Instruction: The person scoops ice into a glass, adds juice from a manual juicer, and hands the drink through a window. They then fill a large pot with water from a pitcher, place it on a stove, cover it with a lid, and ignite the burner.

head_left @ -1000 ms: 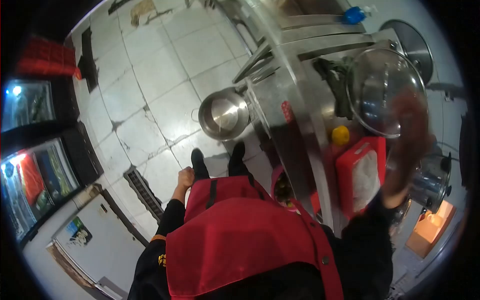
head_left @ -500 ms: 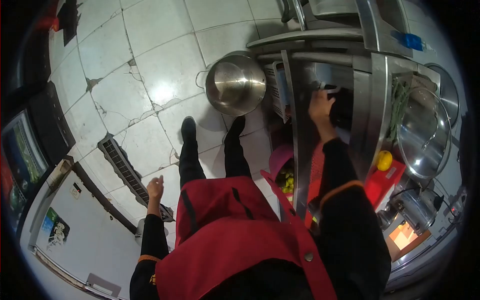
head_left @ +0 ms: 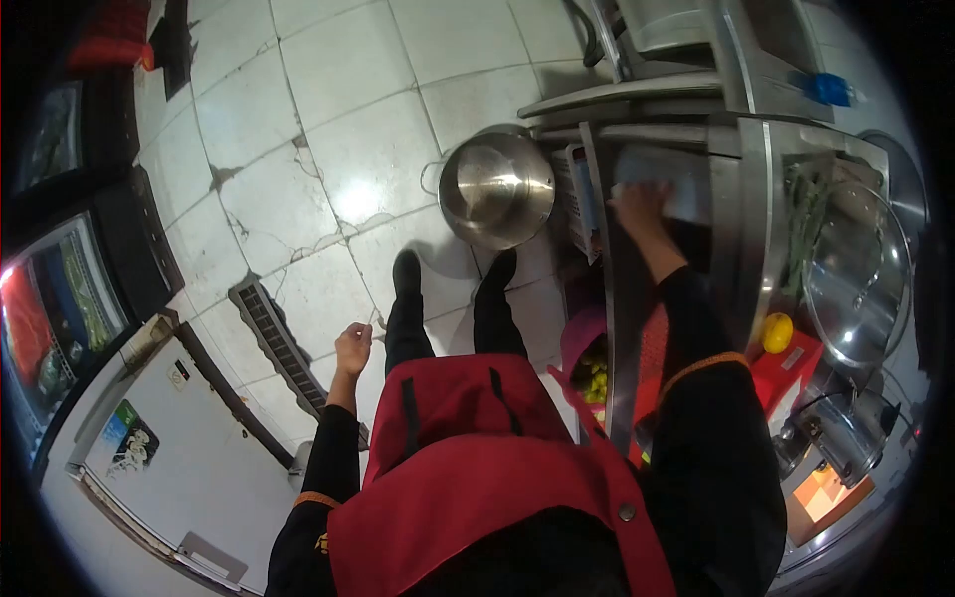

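My right hand (head_left: 642, 207), smeared by motion, reaches over the steel compartment under the counter. A pale, see-through panel or tub (head_left: 686, 179) lies right beside its fingers, blurred as well; I cannot tell whether the hand grips it. My left hand (head_left: 353, 348) hangs low over the floor with its fingers loosely curled and nothing showing in them. Ahead of my feet, a large steel pot (head_left: 497, 189) rests on the tiles, close to a white plastic basket (head_left: 577, 194) at the counter's side.
On the counter at right are green stalks (head_left: 804, 219), a glass lid (head_left: 858, 269), a yellow lemon (head_left: 776, 332) and a red box (head_left: 786, 373). Below, a pink bowl (head_left: 582, 333) holds green fruit. A floor drain grate (head_left: 279, 338) and white fridge (head_left: 189, 448) are at left.
The pale see-through piece now shows beside my right hand, where a white rim and dark gap showed before. My left fingers have curled in. The view has shifted slightly.
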`<state>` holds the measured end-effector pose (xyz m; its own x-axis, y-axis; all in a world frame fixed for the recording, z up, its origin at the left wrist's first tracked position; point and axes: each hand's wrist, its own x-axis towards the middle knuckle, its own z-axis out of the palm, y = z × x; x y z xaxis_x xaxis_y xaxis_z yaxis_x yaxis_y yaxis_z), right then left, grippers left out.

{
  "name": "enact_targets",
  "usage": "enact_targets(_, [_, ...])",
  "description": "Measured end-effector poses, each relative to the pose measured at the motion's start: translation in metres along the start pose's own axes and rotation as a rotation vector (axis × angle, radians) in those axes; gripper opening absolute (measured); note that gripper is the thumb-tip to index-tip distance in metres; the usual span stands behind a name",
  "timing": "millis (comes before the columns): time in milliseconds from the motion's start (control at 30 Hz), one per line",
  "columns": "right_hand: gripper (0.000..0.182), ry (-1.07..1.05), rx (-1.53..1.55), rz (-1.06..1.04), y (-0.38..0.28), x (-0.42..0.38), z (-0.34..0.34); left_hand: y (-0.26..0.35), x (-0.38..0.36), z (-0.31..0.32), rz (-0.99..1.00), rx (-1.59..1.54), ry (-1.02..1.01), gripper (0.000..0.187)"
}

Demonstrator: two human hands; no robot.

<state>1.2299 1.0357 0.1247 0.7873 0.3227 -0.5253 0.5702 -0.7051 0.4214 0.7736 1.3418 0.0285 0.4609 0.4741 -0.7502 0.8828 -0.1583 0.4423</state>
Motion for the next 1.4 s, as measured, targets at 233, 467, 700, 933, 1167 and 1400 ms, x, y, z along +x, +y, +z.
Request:
enact_targets(233, [0.055, 0.111, 0.453, -0.262, -0.038, -0.101, -0.118, 0.002, 0.009, -0.019, 0.082, 0.146, 0.050, 0.032])
enact_targets(467, [0.028, 0.138, 1.707, -0.363, 0.114, -0.260, -0.267, 0.036, 0.011, -0.058, 0.067, -0.058, -0.023, 0.027])
enact_targets(700, [0.028, 1.316, 1.118, 0.100, 0.271, -0.424, -0.328, 0.130, 0.005, -0.049, 0.047, -0.090, -0.087, 0.025])
enact_targets(933, [0.042, 1.300, 0.161, 1.020, 0.431, -0.399, -0.254, 0.191, 0.016, -0.001, 0.235, -0.232, -0.164, 0.023])
enact_targets(1167, [0.042, 1.052, 0.310, 0.894, 0.496, -0.347, -0.201, 0.218, -0.025, 0.006, 0.325, -0.051, -0.119, 0.023])
enact_targets(1400, [0.033, 0.935, 0.312, 0.720, 0.503, -0.306, -0.192, 0.167, -0.002, 0.016, 0.251, 0.066, -0.064, 0.026])
